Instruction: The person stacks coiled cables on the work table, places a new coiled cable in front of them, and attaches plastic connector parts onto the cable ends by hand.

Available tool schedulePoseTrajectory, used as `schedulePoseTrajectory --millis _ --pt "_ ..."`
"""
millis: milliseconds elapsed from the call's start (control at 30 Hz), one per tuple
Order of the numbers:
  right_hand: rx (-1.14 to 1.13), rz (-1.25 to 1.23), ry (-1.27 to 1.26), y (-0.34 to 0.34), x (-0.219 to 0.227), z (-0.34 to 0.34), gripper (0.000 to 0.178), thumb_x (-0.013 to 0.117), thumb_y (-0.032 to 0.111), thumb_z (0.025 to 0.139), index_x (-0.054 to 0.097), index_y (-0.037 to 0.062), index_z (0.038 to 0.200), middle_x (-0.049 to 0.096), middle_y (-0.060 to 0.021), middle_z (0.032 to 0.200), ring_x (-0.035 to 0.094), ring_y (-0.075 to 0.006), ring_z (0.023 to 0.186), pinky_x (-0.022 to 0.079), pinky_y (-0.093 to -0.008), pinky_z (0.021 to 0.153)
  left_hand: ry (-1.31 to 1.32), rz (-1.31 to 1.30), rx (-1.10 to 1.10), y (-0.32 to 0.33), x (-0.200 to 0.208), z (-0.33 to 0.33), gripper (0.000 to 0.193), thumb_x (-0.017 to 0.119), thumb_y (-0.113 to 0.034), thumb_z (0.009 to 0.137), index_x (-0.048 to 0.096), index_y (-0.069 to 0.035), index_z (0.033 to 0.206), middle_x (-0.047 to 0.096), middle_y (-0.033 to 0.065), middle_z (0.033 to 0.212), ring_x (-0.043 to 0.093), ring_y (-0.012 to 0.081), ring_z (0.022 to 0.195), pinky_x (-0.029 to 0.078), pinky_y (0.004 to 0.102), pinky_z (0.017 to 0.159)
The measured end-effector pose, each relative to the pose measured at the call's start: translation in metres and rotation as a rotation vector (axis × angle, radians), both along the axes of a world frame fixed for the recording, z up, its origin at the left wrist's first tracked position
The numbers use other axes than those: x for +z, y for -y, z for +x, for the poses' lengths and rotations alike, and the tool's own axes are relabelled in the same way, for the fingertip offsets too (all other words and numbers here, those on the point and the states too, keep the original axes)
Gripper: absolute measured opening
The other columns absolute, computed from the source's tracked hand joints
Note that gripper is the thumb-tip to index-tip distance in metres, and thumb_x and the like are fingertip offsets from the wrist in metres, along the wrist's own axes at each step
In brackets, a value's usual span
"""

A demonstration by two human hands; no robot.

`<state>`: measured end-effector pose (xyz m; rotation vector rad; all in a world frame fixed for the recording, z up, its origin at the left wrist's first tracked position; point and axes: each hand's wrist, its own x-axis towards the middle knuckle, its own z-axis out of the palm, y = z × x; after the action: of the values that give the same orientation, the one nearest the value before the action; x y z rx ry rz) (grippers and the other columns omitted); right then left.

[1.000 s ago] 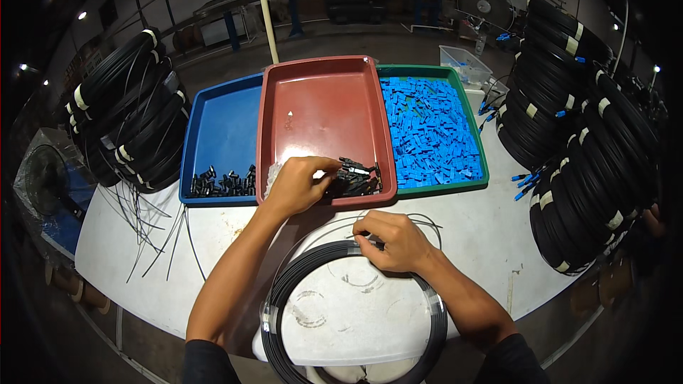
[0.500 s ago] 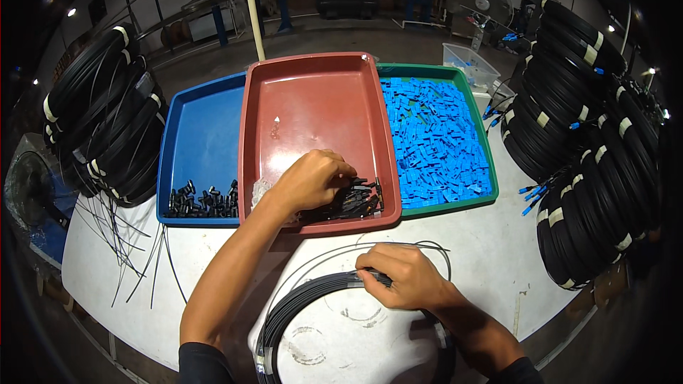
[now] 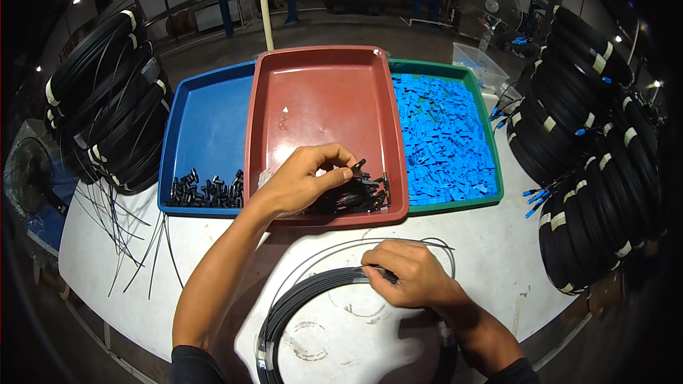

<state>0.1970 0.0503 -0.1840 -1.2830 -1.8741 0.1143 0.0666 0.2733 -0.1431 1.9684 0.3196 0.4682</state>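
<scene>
My left hand is over the near end of the red tray, thumb and forefinger pinched on a small black connector part. Below it lies a pile of similar black parts, partly hidden by the hand. My right hand closes around the upper side of a coil of black cable on the table. A loose strand of that cable arcs above the coil, its end just beyond the right hand. The coil's lower part runs out of the picture.
The blue tray at left holds black cylindrical pieces. Blue connector pieces fill the green tray. Taped cable coils stand stacked at left and right on the white table. Thin cable ends trail at left.
My left hand has lifted slightly from the pile, and a black connector part now shows between its fingertips. My right hand still grips the coil. The whole view has shifted a little.
</scene>
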Motion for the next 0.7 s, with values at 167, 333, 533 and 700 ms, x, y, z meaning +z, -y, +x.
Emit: schedulePoseTrajectory --millis 167,333,533,700 --pt "-0.005 0.011 -0.009 0.002 -0.003 0.003 0.009 0.069 0.001 0.082 0.067 0.0007 0.091 0.065 -0.0124 0.079 0.065 -0.0306 0.07 0.054 -0.0396 0.065 0.202 -0.193 -0.043 0.027 -0.005 -0.01 0.027 0.063 -0.008 0.099 0.059 -0.003 0.125 0.069 0.0061 0.096 0.066 0.0123 0.095 0.052 0.0284 0.084" --pt "0.004 0.01 -0.021 0.003 -0.002 0.004 0.013 0.072 0.002 0.082 0.071 0.0003 0.095 0.067 -0.0143 0.084 0.067 -0.0319 0.074 0.055 -0.0393 0.067 0.223 -0.204 -0.035 0.059 -0.017 -0.031 0.033 0.067 -0.008 0.099 0.057 -0.005 0.13 0.07 0.0069 0.103 0.065 0.0115 0.093 0.053 0.0279 0.082" --pt "0.007 0.023 -0.035 0.001 -0.004 0.005 0.013 0.073 0.003 0.083 0.074 0.0021 0.096 0.071 -0.0127 0.089 0.069 -0.0305 0.079 0.056 -0.0387 0.071 0.216 -0.237 -0.01 0.091 -0.029 -0.048 0.029 0.065 -0.008 0.1 0.06 -0.001 0.128 0.065 0.0053 0.106 0.064 0.013 0.092 0.055 0.0291 0.084" --pt "-0.073 0.058 -0.013 0.001 -0.004 0.007 0.012 0.074 0.006 0.083 0.074 0.0038 0.095 0.071 -0.0105 0.088 0.068 -0.0291 0.08 0.052 -0.0382 0.072 0.283 -0.335 0.027 0.098 -0.033 -0.056 0.03 0.061 -0.002 0.099 0.059 -0.001 0.13 0.062 0.0063 0.116 0.065 0.0116 0.088 0.056 0.0271 0.083"
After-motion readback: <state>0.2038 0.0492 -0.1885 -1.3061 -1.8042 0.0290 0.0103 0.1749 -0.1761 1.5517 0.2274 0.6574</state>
